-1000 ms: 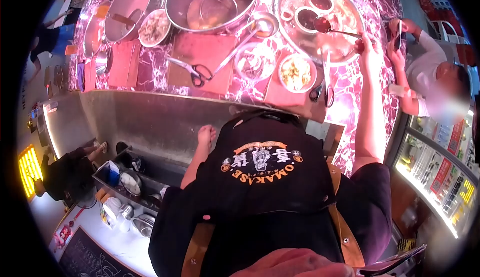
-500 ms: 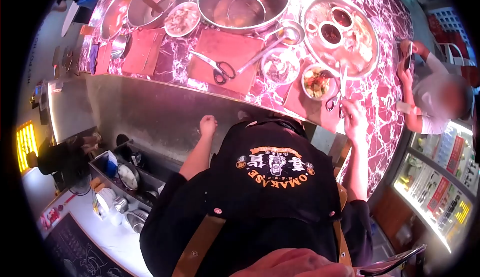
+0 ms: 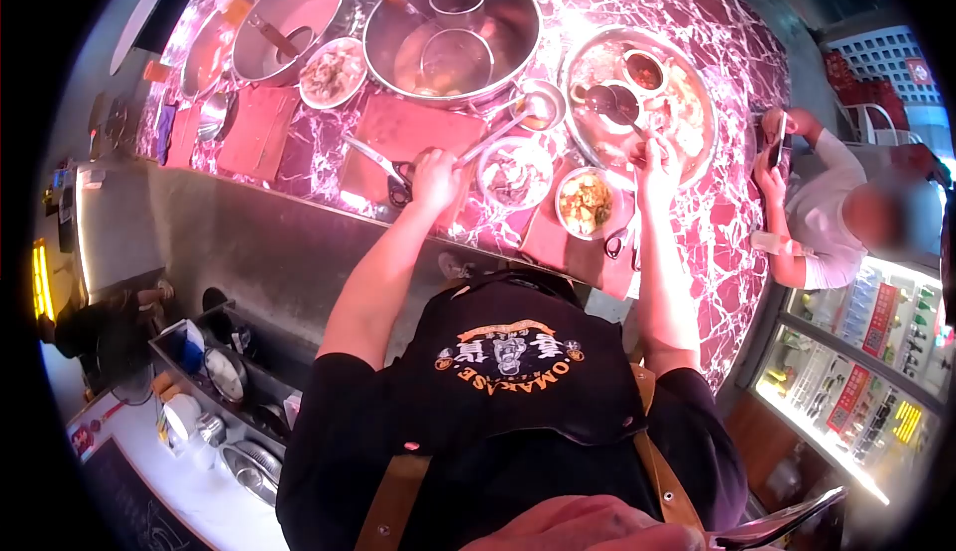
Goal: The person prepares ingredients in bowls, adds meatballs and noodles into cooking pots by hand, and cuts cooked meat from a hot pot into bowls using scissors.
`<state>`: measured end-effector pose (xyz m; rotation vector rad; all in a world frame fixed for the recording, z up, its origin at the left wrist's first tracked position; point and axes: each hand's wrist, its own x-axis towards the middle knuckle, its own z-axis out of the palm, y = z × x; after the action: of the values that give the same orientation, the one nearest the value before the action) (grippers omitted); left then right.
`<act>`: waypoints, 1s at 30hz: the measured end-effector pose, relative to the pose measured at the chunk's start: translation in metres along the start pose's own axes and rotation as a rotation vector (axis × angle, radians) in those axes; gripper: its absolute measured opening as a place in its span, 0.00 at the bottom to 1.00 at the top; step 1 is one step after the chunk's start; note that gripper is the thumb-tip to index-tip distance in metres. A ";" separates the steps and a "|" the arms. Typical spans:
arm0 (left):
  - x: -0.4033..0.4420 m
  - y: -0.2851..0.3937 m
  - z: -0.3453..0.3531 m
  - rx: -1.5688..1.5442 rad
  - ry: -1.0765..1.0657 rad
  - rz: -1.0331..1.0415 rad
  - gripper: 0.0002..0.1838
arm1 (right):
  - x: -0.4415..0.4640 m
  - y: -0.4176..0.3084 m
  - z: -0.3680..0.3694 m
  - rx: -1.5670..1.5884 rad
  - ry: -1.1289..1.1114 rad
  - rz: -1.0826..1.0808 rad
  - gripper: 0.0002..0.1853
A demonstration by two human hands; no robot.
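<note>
My left hand [image 3: 436,181] is closed on the handle end of a metal ladle [image 3: 498,138], whose round bowl lies by the big pot. Beside that hand, scissors [image 3: 373,156] rest on a red cutting board [image 3: 403,133]. My right hand [image 3: 657,168] is at the near rim of a large round tray [image 3: 705,158]. Its fingers pinch the thin handle of what looks like a spoon [image 3: 637,131], reaching into a bowl of dark sauce [image 3: 609,103]. Nearest to my hands are a bowl of pale sliced food [image 3: 515,173] and a bowl of chopped food [image 3: 586,203].
A large steel pot [image 3: 453,93] with strainers stands behind the boards. Left of it are another steel pot [image 3: 289,23] and a bowl of meat [image 3: 333,73]. More scissors [image 3: 619,242] lie near the counter edge. At right, a person [image 3: 827,193] holds a phone.
My left hand has risen from beside the counter to the ladle handle. My right hand has left the scissors near the chopped food and moved up to the dark sauce bowl.
</note>
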<state>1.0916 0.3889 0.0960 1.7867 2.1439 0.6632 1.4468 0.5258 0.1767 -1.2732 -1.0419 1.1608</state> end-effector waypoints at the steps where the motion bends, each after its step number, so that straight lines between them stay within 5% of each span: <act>1: 0.003 -0.003 0.000 0.016 -0.002 -0.017 0.08 | -0.002 0.000 0.001 0.005 -0.011 0.009 0.13; 15: 0.015 -0.003 -0.008 -0.428 -0.116 -0.187 0.08 | 0.009 0.013 -0.013 -0.399 -0.586 -0.205 0.12; 19: 0.006 -0.008 -0.004 -0.605 -0.116 -0.165 0.08 | 0.023 0.037 -0.022 -0.385 -0.710 -0.114 0.13; 21: 0.004 0.003 -0.009 -0.622 -0.146 -0.179 0.09 | 0.031 0.048 -0.027 -0.280 -0.664 0.292 0.14; 25: -0.009 0.029 -0.020 -0.751 -0.171 -0.246 0.07 | 0.033 0.053 -0.029 -0.518 -0.676 0.309 0.14; 27: -0.016 0.035 -0.024 -0.834 -0.205 -0.290 0.06 | 0.030 0.054 -0.031 -0.552 -0.691 0.304 0.16; 30: -0.022 0.049 -0.023 -1.057 -0.194 -0.336 0.06 | 0.024 0.054 -0.026 -0.701 -0.697 0.011 0.17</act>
<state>1.1264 0.3701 0.1386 0.8518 1.4263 1.1609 1.4732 0.5430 0.1205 -1.4127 -2.0914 1.3369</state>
